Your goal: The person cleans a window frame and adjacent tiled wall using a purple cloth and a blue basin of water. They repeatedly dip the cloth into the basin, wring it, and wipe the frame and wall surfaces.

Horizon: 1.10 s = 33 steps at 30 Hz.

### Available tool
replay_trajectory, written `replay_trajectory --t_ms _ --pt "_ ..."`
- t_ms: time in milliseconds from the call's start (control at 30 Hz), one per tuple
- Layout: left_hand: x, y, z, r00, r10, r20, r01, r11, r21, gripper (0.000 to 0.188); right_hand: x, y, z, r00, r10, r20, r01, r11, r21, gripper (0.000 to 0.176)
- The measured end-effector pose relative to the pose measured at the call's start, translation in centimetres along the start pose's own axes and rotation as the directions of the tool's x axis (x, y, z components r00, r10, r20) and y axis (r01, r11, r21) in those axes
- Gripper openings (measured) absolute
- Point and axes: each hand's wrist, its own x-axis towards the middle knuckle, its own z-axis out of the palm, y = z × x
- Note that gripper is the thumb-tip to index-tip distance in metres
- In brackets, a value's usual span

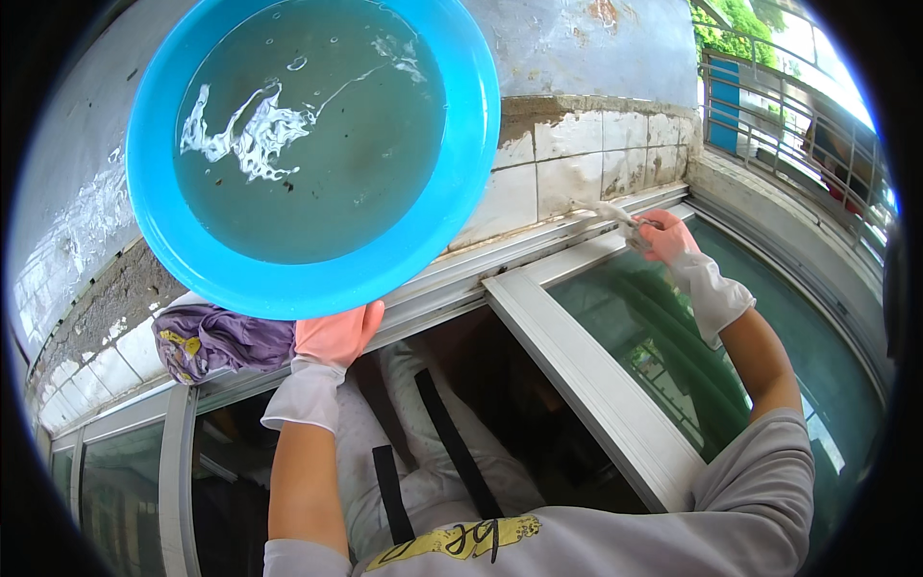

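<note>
A blue plastic basin (461, 180) of murky water fills the upper left, with bits of dirt in the water. My left hand (337, 335), in a pink and white rubber glove, is at the basin's near edge; its fingers are partly hidden beneath the rim, so its grip is unclear. Beside that hand, a crumpled purple cloth (238, 339) lies on the ledge. My right hand (667, 234), gloved alike, pinches a wet greyish rag (613, 213) over the window's aluminium track (533, 241) at the foot of the tiles.
White wall tiles (570, 173), stained and worn, run behind the track. A sliding window's aluminium frame (591, 382) and green-tinted glass (649, 346) lie at the right, beside a dark opening before me. Metal railings (793, 108) stand at the upper right.
</note>
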Motion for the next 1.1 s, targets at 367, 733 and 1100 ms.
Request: replay_trajectory --t_ms 367,733,1100 --pt "-0.5 0.0 0.7 0.998 -0.023 0.052 0.021 0.999 0.037 0.043 12.4 6.3 3.7 0.928 0.037 -0.371 -0.156 0.943 -0.295 0.027" --pt "-0.5 -0.1 0.6 0.998 -0.024 0.060 0.023 1.000 0.019 0.039 3.0 -3.1 9.6 0.951 0.303 -0.067 -0.290 0.945 0.153 0.023" --pt "-0.5 -0.1 0.4 0.999 -0.020 0.040 0.019 1.000 0.012 0.036 -0.5 -4.0 8.6 0.948 0.300 -0.111 -0.263 0.928 0.263 0.015"
